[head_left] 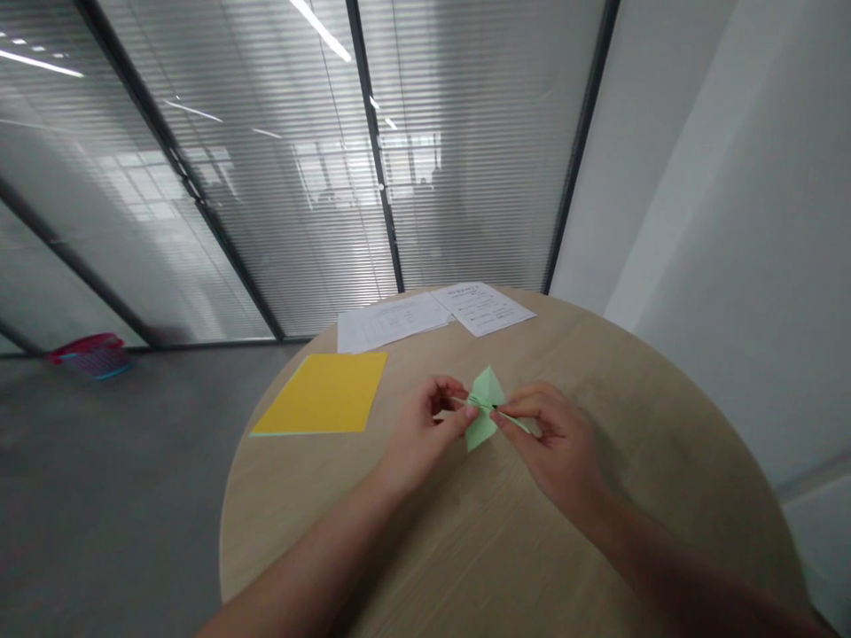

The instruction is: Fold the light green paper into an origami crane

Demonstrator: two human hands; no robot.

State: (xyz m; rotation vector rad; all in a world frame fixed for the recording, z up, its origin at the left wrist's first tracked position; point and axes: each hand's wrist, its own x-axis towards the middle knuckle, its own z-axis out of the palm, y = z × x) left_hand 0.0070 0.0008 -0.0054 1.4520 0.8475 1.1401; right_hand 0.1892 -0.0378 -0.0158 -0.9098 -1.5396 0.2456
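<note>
Between my two hands is a small light green folded paper [480,431], with one pointed flap up and another pointing down toward me. My left hand [435,421] pinches its left side, the thumb lying on the front. On the other side, my right hand [549,430] grips the paper's right edge between thumb and fingertips. A thin green strip of it sticks out under the right fingers. Parts of the folds are hidden behind my fingertips. Both hands are above the round wooden table [465,540].
Yellow paper sheets [325,394] with a green edge beneath lie at the table's left. Printed white sheets [488,308] lie along the far edge. A pink and blue basket [97,357] stands on the floor at left. Blinds behind glass [306,177] and a white wall [731,221] border the table.
</note>
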